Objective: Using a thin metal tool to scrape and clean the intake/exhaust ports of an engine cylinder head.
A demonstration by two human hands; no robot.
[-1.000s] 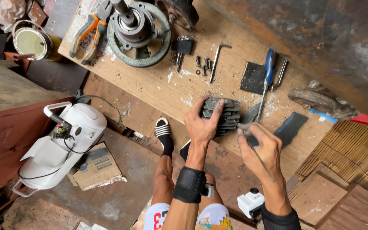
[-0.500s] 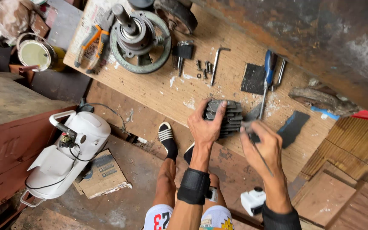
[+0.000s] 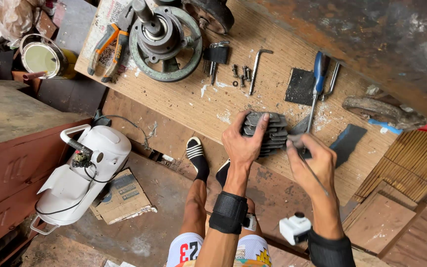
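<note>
A dark finned metal cylinder (image 3: 273, 129) rests near the front edge of the wooden bench (image 3: 189, 104). My left hand (image 3: 243, 143), with a black wrist wrap below it, grips the cylinder from its left side, fingers over the fins. My right hand (image 3: 315, 165) is shut on a thin metal tool (image 3: 320, 182), and the fingertips press against the cylinder's right side. The tool's tip is hidden between hand and fins.
On the bench lie a large grey flywheel with a shaft (image 3: 164, 39), orange-handled pliers (image 3: 107, 47), a hex key (image 3: 257, 66), small bolts (image 3: 240, 74), a blue-handled screwdriver (image 3: 317, 74) and black abrasive sheets (image 3: 300, 86). A white machine (image 3: 82, 173) and a small white bottle (image 3: 295, 228) sit on the floor.
Both hands stay on the cylinder. The view has drifted slightly, and my right hand has edged a little closer to the fins.
</note>
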